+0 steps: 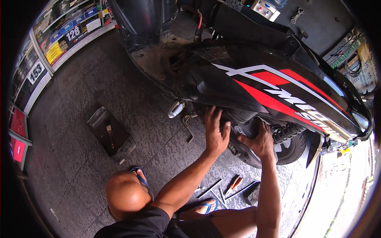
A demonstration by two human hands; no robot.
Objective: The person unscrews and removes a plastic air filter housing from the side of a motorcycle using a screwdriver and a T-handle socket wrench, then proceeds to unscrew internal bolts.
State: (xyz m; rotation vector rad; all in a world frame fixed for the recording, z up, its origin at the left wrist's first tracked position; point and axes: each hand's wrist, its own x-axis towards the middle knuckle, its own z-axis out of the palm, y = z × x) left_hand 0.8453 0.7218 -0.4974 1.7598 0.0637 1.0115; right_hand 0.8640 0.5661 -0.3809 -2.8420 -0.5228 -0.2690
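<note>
Underfoot, textured grey floor meets shelves at ten o'clock; our left hand and right hand, both spread, flank the scooter's dark casing

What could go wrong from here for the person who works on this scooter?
The bare left hand and right hand are at the scooter's dark lower cover; fingers might get scraped or pinched. Red-handled pliers lie loose on the floor near a foot in an open blue sandal, so stepping on them seems possible.
</note>
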